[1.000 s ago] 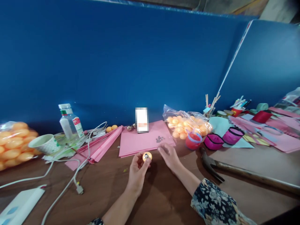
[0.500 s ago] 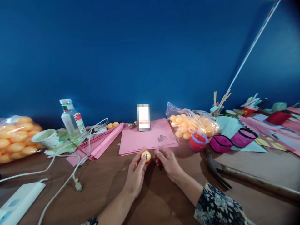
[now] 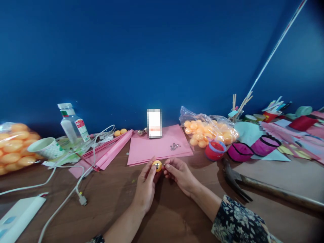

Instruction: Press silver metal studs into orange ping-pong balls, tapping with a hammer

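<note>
Between the thumb and fingers of my left hand (image 3: 146,187) is an orange ball (image 3: 158,166) that looks like a ping-pong ball, with a small shiny metallic spot on its near side. My right hand (image 3: 182,175) is closed in a pinch just right of the ball. A tiny dark thing shows at its fingertips, too small to name. Beyond both hands, a pile of small grey metal pieces (image 3: 174,146) lies on pink paper sheets (image 3: 141,150).
Bags of orange balls (image 3: 12,148) stand left and back right. A hammer (image 3: 273,190) lies at right, near a red cup (image 3: 215,150) and purple fabric rings (image 3: 239,152). White cables (image 3: 78,189), a clear bottle (image 3: 71,126) and a paper cup (image 3: 45,148) occupy the left.
My right hand has come closer to the ball, and a tiny dark thing now shows at its fingertips. The ball has turned slightly in my left hand. The view has shifted a little.
</note>
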`<state>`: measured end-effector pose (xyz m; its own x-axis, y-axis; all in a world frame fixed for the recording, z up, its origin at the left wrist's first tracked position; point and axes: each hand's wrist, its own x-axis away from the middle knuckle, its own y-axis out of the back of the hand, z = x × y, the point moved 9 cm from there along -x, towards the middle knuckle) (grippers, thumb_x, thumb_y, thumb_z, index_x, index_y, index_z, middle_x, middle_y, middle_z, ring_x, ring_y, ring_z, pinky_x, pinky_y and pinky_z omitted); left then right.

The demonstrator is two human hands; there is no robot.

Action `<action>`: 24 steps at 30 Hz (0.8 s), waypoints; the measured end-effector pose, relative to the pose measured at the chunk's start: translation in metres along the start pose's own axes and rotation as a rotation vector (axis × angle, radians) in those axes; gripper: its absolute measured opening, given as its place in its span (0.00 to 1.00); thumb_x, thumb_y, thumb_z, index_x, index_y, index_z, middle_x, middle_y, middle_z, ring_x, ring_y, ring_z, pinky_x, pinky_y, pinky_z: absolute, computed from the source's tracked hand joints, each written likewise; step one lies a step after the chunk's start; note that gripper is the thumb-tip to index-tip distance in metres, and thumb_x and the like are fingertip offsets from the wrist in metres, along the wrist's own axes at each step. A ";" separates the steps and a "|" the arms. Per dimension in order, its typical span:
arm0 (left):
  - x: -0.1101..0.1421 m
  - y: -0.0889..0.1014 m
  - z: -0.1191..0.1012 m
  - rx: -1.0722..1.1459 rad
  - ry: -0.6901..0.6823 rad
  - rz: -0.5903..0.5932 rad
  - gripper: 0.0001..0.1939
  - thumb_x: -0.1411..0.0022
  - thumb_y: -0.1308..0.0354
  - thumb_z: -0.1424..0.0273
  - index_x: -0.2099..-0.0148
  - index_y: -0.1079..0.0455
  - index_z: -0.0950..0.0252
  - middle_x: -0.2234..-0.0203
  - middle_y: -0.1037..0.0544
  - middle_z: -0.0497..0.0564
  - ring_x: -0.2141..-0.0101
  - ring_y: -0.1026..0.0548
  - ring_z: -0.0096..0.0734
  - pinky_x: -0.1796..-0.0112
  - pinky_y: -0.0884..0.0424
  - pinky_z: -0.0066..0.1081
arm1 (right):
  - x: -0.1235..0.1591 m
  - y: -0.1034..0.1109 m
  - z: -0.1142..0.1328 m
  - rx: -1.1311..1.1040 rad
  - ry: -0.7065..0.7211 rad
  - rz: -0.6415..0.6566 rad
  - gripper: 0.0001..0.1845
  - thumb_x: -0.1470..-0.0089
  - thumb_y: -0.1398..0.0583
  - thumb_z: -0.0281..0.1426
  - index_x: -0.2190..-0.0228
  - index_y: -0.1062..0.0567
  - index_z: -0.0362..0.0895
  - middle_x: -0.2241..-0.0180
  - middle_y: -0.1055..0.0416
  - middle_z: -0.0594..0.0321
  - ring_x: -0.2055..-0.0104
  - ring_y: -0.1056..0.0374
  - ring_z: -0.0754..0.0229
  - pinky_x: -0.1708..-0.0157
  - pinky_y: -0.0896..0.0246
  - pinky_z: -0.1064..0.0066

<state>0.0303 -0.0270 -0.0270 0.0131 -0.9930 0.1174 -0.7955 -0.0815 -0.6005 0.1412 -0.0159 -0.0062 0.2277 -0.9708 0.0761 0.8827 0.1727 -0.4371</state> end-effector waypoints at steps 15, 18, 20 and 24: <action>-0.001 -0.001 -0.001 -0.105 -0.035 0.022 0.23 0.46 0.43 0.68 0.47 0.36 0.61 0.55 0.27 0.52 0.52 0.32 0.36 0.49 0.40 0.39 | 0.001 -0.005 0.006 0.321 0.077 0.024 0.12 0.52 0.41 0.38 0.74 0.31 0.41 0.79 0.37 0.68 0.76 0.43 0.68 0.75 0.48 0.75; 0.000 0.000 -0.001 -0.112 -0.031 0.006 0.23 0.47 0.42 0.68 0.48 0.36 0.60 0.56 0.26 0.52 0.53 0.31 0.36 0.50 0.38 0.39 | 0.000 -0.005 0.005 0.337 0.071 0.018 0.13 0.53 0.41 0.39 0.74 0.31 0.41 0.78 0.36 0.67 0.75 0.42 0.67 0.73 0.46 0.75; 0.000 0.001 -0.002 -0.122 -0.038 -0.004 0.22 0.47 0.42 0.68 0.48 0.36 0.60 0.55 0.26 0.52 0.54 0.30 0.35 0.50 0.38 0.38 | 0.001 -0.006 0.005 0.352 0.074 0.019 0.14 0.53 0.41 0.40 0.74 0.31 0.41 0.78 0.36 0.67 0.75 0.42 0.67 0.73 0.45 0.74; 0.001 0.001 -0.002 -0.122 -0.055 -0.007 0.22 0.47 0.42 0.69 0.48 0.35 0.60 0.56 0.26 0.51 0.55 0.30 0.33 0.50 0.38 0.37 | 0.001 -0.007 0.006 0.362 0.088 0.030 0.14 0.53 0.41 0.40 0.74 0.31 0.41 0.77 0.35 0.67 0.73 0.41 0.67 0.71 0.43 0.74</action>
<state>0.0277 -0.0275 -0.0258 0.0492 -0.9959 0.0755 -0.8628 -0.0804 -0.4990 0.1376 -0.0170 0.0026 0.2335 -0.9722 -0.0163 0.9679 0.2340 -0.0912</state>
